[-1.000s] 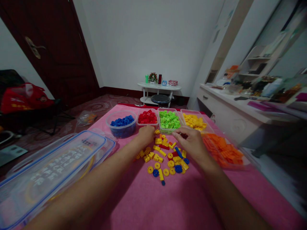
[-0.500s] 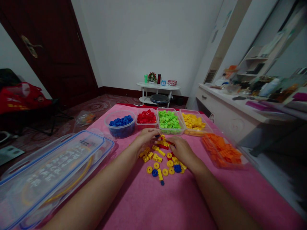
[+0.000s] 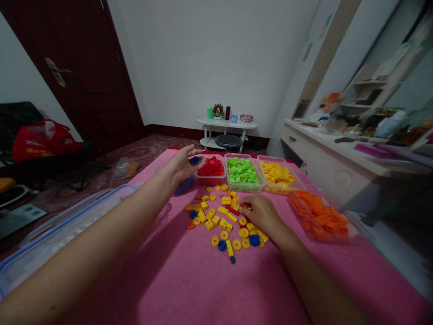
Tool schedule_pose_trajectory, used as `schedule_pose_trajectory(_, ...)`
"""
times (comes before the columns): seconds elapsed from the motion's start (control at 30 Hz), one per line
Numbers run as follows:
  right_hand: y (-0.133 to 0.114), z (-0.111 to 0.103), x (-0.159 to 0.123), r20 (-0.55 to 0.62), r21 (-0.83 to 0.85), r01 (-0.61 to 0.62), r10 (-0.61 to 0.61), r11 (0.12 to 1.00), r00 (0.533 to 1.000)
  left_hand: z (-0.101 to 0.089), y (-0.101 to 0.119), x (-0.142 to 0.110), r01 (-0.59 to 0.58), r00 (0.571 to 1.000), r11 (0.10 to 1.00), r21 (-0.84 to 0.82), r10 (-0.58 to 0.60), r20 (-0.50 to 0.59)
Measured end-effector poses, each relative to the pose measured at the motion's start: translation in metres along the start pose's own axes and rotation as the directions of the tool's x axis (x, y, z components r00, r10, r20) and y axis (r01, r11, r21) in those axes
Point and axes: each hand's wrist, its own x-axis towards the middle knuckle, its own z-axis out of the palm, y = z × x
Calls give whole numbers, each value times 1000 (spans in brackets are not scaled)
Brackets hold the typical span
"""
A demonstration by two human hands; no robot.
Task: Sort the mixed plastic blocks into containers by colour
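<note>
Head view: left hand [image 3: 184, 168], fingers half-spread, holds a blue toy piece [image 3: 194, 160], likely light, rigid, best pinched by its edges; right hand [image 3: 261, 211] curls, its hold unclear.

Home interior: dark panelled door [image 3: 93, 81]; white drawer unit [image 3: 333, 164] with bottles [image 3: 390, 124]; low white stand [image 3: 250, 125] with potted flowers [image 3: 218, 111]; pink-covered worktop [image 3: 203, 280].

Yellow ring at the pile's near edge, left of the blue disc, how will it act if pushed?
Lying flat, the yellow ring would probably slide rather than roll. Its round outline suggests it could roll if stood on edge. Looking small and plastic, it is likely light and stiff.
</note>
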Motion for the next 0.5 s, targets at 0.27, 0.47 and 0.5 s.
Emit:
schedule_pose_trajectory(0.27,-1,0,2,13,11,14,-15,1000,1000,-37,32,27,-42,949,889,456,178,-259)
schedule_pose_trajectory(0.47,0,-1,2,7,32,20,-20,999,1000,-39,9,10,-367,826,242,898,529,195)
schedule_pose_trajectory(0.5,1,-1,2,8,33,18,-19,999,1000,-38,2,5,-399,821,106,911,483,304)
